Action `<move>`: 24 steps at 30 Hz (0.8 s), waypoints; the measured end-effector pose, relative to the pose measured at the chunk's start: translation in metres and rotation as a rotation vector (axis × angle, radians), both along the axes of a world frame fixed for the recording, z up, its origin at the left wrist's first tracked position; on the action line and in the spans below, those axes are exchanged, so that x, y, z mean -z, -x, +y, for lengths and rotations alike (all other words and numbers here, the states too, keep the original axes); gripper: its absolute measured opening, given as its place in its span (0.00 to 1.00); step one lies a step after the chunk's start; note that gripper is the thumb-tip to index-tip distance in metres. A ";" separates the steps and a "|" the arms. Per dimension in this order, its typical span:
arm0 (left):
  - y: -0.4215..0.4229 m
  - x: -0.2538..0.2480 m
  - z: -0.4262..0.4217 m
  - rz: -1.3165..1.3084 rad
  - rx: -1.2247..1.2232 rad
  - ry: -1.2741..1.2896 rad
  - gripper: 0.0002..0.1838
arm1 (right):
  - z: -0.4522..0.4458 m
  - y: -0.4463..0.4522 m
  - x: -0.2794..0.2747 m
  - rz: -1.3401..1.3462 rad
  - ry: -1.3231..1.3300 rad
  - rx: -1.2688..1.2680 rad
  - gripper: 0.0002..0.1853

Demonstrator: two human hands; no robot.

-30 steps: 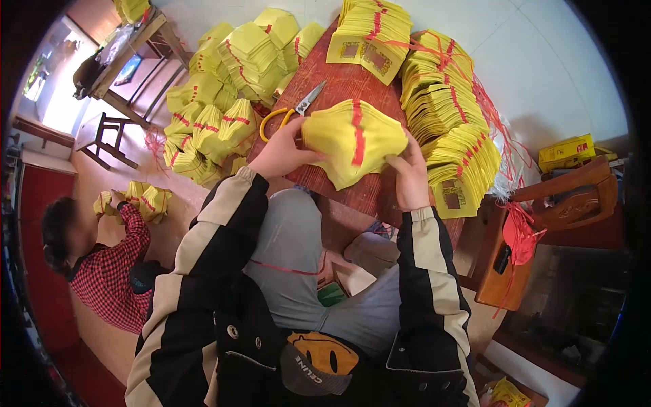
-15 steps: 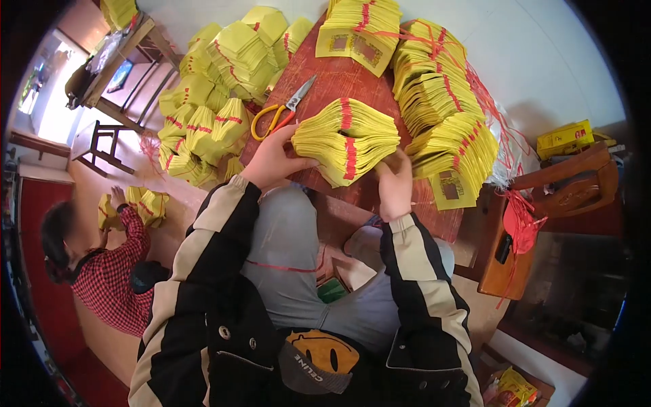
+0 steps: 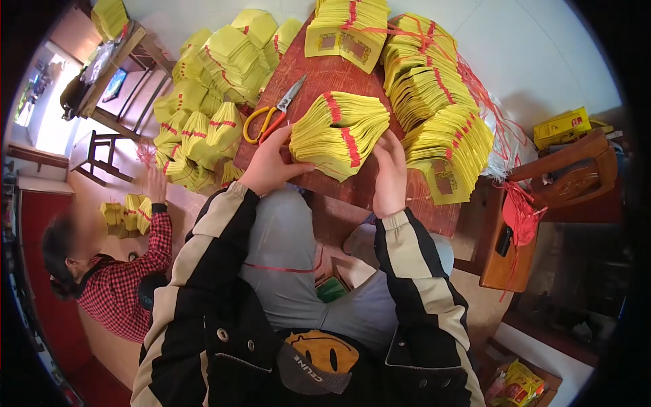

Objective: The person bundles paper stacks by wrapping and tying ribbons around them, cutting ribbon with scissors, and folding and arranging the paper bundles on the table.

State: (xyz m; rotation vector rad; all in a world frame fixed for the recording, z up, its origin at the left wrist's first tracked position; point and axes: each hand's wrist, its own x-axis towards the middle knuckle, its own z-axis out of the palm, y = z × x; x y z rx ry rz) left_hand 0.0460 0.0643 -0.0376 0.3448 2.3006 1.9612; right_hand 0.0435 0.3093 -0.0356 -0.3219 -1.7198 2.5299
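A thick bundle of folded yellow paper point(image 3: 319, 146), tied with red strips, is held between my two hands above the red wooden table. My left hand point(image 3: 272, 163) grips its left edge, thumb along the near side. On its right edge lies my right hand point(image 3: 390, 173), fingers curled behind the paper and partly hidden. Scissors point(image 3: 274, 112) with orange and yellow handles rest on the table point(image 3: 271, 85) just beyond my left hand. To the right of my right hand stands a row of similar yellow paper bundles point(image 3: 451, 136).
More yellow bundles point(image 3: 234, 61) are heaped left of the table, and another stack point(image 3: 346, 30) sits at its far end. A co-worker in a checked shirt point(image 3: 122, 292) reaches toward bundles on the floor at left. A wooden chair point(image 3: 569, 169) with red strips stands at right.
The bundle has tilted and turned slightly in my hands, its right side rising. My right hand has moved up along its edge. The co-worker's arm has reached farther forward.
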 end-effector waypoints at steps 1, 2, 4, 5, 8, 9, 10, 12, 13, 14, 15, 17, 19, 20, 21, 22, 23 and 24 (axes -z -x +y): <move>-0.002 -0.005 0.001 0.008 0.001 0.002 0.39 | -0.002 0.000 0.000 0.013 -0.012 0.003 0.31; -0.001 -0.002 0.000 0.005 -0.001 0.004 0.39 | -0.003 0.002 -0.001 0.010 -0.010 0.001 0.31; 0.001 0.003 -0.001 0.027 -0.005 0.059 0.40 | -0.005 0.006 -0.006 -0.023 0.146 0.013 0.33; 0.001 0.005 -0.001 0.035 -0.006 0.076 0.41 | -0.005 0.007 -0.009 -0.022 0.145 0.013 0.33; 0.004 0.006 -0.001 0.221 -0.023 0.289 0.45 | -0.011 0.012 -0.016 0.090 -0.077 0.000 0.35; 0.004 0.008 -0.002 0.220 -0.023 0.288 0.45 | -0.013 0.014 -0.015 0.084 -0.091 0.027 0.32; 0.003 0.009 -0.003 0.104 0.037 0.116 0.43 | -0.013 0.016 -0.015 0.075 -0.107 0.055 0.30; 0.004 0.013 -0.009 -0.012 0.095 -0.059 0.40 | -0.009 0.024 -0.015 -0.007 -0.064 0.041 0.31; 0.010 0.015 -0.015 -0.173 0.153 -0.242 0.35 | -0.006 0.029 -0.014 -0.088 -0.016 0.028 0.31; 0.016 0.018 -0.018 -0.252 0.185 -0.333 0.33 | -0.003 0.037 -0.004 -0.088 0.023 -0.029 0.29; 0.022 0.015 -0.019 -0.334 0.212 -0.422 0.31 | 0.001 0.047 0.002 -0.086 0.024 -0.028 0.29; 0.032 -0.004 -0.006 -0.609 0.036 -0.230 0.31 | 0.003 0.063 0.009 -0.111 0.056 -0.127 0.29; 0.051 -0.003 0.003 -0.535 -0.003 -0.173 0.28 | -0.002 0.070 -0.013 -0.150 0.119 -0.153 0.28; 0.060 -0.011 0.006 -0.565 -0.054 -0.129 0.27 | 0.000 0.075 -0.019 -0.175 0.029 -0.175 0.28; 0.068 -0.015 0.010 -0.594 -0.104 -0.086 0.27 | 0.003 0.083 -0.021 -0.199 -0.063 -0.197 0.28; 0.075 -0.016 0.015 -0.525 -0.159 -0.079 0.27 | 0.002 0.092 -0.021 -0.206 -0.091 -0.179 0.27; 0.083 -0.015 0.015 -0.524 -0.164 -0.089 0.27 | 0.004 0.098 -0.022 -0.206 -0.100 -0.186 0.27; 0.094 -0.008 0.014 -0.575 -0.090 -0.114 0.26 | 0.003 0.102 -0.027 -0.229 -0.079 -0.218 0.26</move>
